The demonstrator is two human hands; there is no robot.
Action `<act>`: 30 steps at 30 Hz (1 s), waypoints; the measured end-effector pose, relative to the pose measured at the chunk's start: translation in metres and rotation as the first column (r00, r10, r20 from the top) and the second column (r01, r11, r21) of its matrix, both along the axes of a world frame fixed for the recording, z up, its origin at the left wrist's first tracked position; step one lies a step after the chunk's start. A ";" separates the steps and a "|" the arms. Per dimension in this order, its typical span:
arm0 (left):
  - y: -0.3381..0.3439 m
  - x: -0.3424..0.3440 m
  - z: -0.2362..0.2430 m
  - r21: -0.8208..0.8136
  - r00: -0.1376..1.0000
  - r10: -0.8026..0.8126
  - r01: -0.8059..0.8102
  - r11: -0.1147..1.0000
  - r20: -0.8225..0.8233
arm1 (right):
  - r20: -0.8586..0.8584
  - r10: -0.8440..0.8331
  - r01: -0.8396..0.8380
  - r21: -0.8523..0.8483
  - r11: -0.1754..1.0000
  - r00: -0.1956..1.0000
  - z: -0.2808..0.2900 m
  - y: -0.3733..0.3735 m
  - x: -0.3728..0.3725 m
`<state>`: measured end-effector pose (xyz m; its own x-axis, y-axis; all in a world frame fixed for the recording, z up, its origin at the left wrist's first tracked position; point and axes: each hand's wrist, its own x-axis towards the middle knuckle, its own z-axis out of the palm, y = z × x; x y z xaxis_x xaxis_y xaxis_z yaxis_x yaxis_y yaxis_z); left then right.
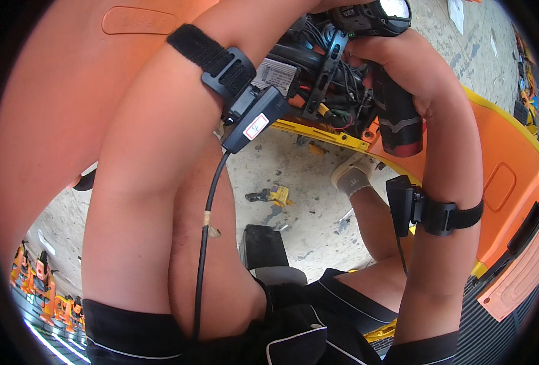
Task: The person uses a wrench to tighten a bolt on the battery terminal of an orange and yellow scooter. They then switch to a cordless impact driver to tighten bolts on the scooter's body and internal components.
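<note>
Concrete floor (306, 201), pale and gritty, shows between the two forearms; bits of debris on it, incl. one yellow-and-grey scrap (274, 196) and one dark block (263, 244) standing nearer the knees.

Nearest the camera: black shorts with white piping (294, 334) along the bottom, bare legs folded under. One foot in a white sock (353, 176) sits further out on the floor.

Two wrist straps, one per forearm, each black with a small black box: left wrist unit (245, 106) carries a white label and one black cable (205, 243) running down toward the shorts; right wrist unit (424, 210) sits lower.

Right hand (403, 67) is wrapped tight round the grip of one black-and-red cordless drill (394, 91), battery end pointing down, head up at the top edge. Left hand is out of frame past the top edge, arm reaching into the same spot: can't tell its grip.

Drill head is at a bundle of black wiring and brackets (324, 79) inside an opened orange machine body (500, 182). Large orange panel (69, 91) fills the left. One yellow rim strip (318, 135) runs under the wiring.
</note>
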<state>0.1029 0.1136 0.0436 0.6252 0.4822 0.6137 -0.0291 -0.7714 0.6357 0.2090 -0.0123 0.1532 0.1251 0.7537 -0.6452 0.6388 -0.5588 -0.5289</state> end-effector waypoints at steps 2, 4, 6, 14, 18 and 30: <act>-0.002 -0.002 0.001 -0.126 0.999 -0.019 0.023 0.992 0.033 | 0.005 0.022 -0.022 0.001 1.000 1.000 0.001 0.001 -0.001; -0.007 -0.006 0.003 -0.243 0.997 0.007 0.013 0.970 0.082 | 0.046 0.079 -0.077 -0.045 0.996 0.996 0.005 0.006 -0.002; -0.003 -0.013 -0.002 0.060 0.995 0.063 -0.067 0.996 0.077 | 0.080 0.134 -0.129 -0.061 0.990 0.988 0.007 0.008 -0.002; -0.012 -0.008 -0.005 0.137 0.973 0.073 -0.105 0.985 0.217 | 0.087 0.138 -0.136 -0.026 0.990 0.987 0.032 0.013 -0.010; -0.016 -0.010 -0.003 0.136 0.971 0.144 -0.171 0.976 0.191 | 0.161 0.214 -0.214 -0.016 0.977 0.964 0.002 0.010 0.007; -0.020 -0.014 -0.003 0.136 0.951 0.192 -0.229 0.964 0.244 | 0.166 0.204 -0.205 -0.008 0.979 0.965 0.007 0.011 -0.004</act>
<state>0.0887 0.0939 0.0406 0.3554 0.4711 0.8073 0.0161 -0.8667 0.4986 0.2047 -0.0015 0.1605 0.0722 0.7803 -0.6212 0.8179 -0.4027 -0.4108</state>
